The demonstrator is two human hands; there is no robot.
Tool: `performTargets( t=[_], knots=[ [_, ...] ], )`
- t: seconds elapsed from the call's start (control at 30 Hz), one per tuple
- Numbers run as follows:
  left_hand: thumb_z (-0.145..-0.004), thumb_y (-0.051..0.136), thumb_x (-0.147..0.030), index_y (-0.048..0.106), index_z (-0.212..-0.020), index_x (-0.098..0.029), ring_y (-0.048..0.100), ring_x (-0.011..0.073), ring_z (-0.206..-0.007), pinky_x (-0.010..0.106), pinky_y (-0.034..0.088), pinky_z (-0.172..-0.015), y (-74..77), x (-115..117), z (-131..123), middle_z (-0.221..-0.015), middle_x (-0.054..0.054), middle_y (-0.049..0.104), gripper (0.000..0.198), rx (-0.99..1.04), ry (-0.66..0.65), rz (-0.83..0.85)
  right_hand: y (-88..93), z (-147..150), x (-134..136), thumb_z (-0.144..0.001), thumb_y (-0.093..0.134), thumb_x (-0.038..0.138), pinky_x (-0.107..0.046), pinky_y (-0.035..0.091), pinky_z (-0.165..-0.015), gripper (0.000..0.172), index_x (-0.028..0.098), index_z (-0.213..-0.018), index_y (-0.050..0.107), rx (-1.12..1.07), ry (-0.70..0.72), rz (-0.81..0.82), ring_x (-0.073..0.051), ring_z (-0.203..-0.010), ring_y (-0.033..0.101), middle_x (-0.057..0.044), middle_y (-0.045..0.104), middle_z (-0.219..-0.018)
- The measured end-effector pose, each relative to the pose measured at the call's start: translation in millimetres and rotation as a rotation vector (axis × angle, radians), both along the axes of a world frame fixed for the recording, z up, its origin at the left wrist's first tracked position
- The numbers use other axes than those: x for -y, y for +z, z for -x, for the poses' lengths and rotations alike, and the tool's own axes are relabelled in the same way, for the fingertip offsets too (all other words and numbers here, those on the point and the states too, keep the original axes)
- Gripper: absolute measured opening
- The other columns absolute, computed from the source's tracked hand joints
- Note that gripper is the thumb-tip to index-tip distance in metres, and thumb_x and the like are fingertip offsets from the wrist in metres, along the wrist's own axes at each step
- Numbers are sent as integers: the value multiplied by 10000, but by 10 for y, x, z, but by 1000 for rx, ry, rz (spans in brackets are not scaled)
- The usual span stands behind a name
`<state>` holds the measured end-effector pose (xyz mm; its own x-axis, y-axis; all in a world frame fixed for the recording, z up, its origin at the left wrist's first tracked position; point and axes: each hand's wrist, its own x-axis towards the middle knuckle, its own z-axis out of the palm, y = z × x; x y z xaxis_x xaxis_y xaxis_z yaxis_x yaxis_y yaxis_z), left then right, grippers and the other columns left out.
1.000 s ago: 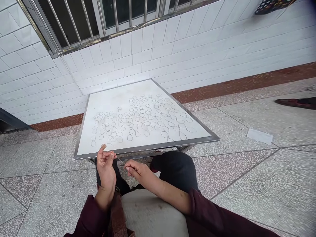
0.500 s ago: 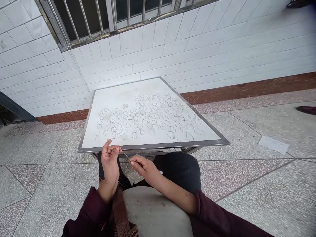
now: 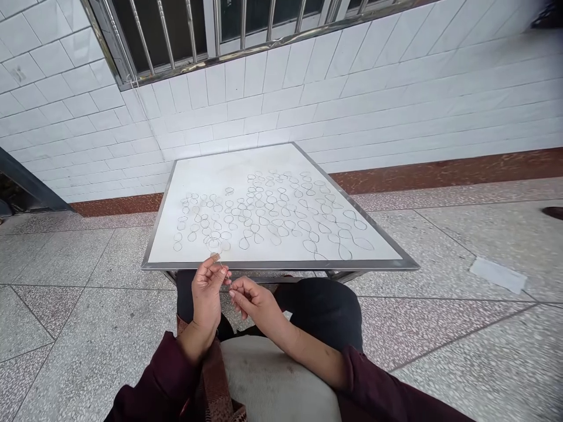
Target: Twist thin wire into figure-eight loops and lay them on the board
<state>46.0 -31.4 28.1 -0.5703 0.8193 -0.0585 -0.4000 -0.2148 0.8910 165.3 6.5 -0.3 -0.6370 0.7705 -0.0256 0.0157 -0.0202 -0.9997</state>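
Observation:
My left hand [image 3: 206, 299] and my right hand [image 3: 254, 305] are raised close together just in front of the near edge of a steel-framed white board [image 3: 220, 173]. A thin metal wire [image 3: 226, 276] runs between them, pinched in the fingertips of both hands. One left finger has a tan wrap [image 3: 215, 256] on its tip. Several dark figure-eight wire loops [image 3: 272, 217] lie spread across the board, beyond my hands. The nearest loops sit just past my left fingertips, apparently untouched.
A white tiled wall [image 3: 272, 111] with a barred window [image 3: 220, 29] and brown skirting stands behind the board. A speckled terrazzo floor surrounds it, with a white paper [image 3: 498, 274] on the right. A dark shoe [image 3: 553, 213] shows at the right edge. A pale cloth [image 3: 272, 381] covers my lap.
My hands have come closer together, and the wire between them looks shorter. The view has levelled, so the board sits straighter and further right. The dark shoe has slid toward the right edge.

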Motion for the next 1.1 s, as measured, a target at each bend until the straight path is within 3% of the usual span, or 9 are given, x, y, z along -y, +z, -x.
performTargets(
  t=[0.2,0.4,0.53,0.73,0.97,1.1],
  knots=[
    [-777,779,-232,631,-1202,-199,585,101,-680,270,459,-765,19,15,0,-702,-41,626,451,24,13,-57,-34,-12,8,-870,550,295,-225,410,-447,95,230,-805,525,73,-34,-243,-113,-482,451,46,501,-615],
    [-724,800,-187,625,-1200,-181,594,110,-660,278,463,-740,59,28,24,-688,-38,644,507,87,21,-69,-36,-22,13,-880,515,193,-246,416,-582,97,224,-788,511,109,-46,-580,-137,-603,516,19,550,-684],
    [-706,805,-166,637,-1183,-179,590,109,-650,275,457,-731,60,40,50,-673,-38,649,506,99,28,-62,-53,-19,35,-884,492,163,-244,397,-583,126,223,-774,485,139,-35,-691,-140,-609,511,17,541,-683],
    [-696,814,-170,655,-1156,-183,573,100,-629,269,449,-715,53,50,51,-656,-52,623,488,84,33,-49,-2,-44,80,-881,486,137,-244,416,-602,128,227,-790,486,171,28,-683,-148,-639,532,5,573,-718],
    [-715,809,-191,659,-1157,-185,592,107,-664,283,466,-746,84,43,127,-680,-47,613,467,42,117,-88,-49,-181,117,-886,508,171,-270,438,-623,125,228,-779,538,200,145,-550,-161,-664,557,-1,602,-726],
    [-716,811,-207,632,-1206,-195,618,121,-698,306,483,-774,138,48,151,-699,-45,621,522,41,160,-93,27,-212,48,-947,475,263,-274,455,-608,146,233,-838,568,186,-5,-445,-159,-633,560,2,595,-709]
  ],
)
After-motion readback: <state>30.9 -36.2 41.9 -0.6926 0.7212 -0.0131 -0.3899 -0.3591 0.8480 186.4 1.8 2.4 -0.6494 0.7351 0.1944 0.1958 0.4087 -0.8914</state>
